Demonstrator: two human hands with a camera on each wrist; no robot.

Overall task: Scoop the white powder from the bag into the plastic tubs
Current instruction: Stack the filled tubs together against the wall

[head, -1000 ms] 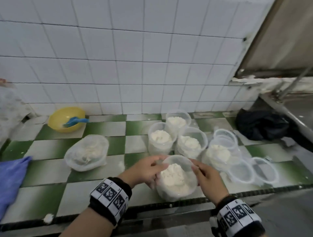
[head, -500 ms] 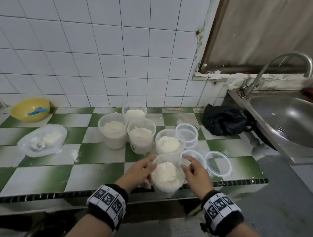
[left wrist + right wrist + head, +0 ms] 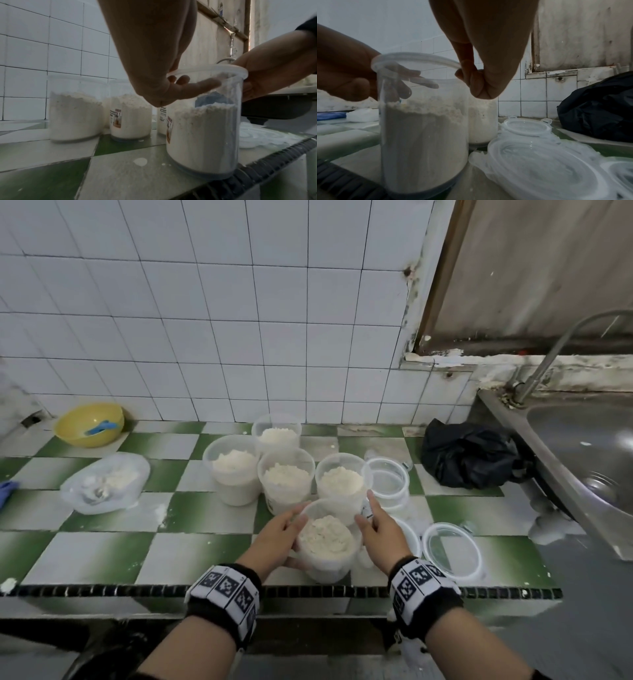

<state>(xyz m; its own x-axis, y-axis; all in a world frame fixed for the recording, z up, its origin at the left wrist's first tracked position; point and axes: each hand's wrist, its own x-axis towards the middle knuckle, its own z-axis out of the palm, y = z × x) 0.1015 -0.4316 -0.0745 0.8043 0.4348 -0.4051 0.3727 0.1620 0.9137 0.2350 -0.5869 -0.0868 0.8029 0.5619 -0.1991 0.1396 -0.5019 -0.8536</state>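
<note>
A clear plastic tub [image 3: 325,542] about two-thirds full of white powder stands near the counter's front edge. My left hand [image 3: 284,529] wraps its left side, thumb across the near wall [image 3: 188,83]. My right hand [image 3: 373,525] grips the right side just under the rim [image 3: 476,81]. The same tub [image 3: 204,135] [image 3: 423,135] has no lid on. Several more filled tubs [image 3: 286,477] stand close behind it. The bag of powder [image 3: 106,482] lies open at the left.
Loose clear lids [image 3: 452,549] [image 3: 539,169] lie right of the tub. A yellow bowl [image 3: 89,424] holding a blue scoop [image 3: 101,428] sits by the wall. A black bag [image 3: 469,453] and a steel sink [image 3: 582,446] are at the right, a blue cloth [image 3: 7,491] far left.
The head view has swung right, bringing the sink into sight. Both hands stay on the near tub, which now stands a little further in from the front edge, close to the other tubs.
</note>
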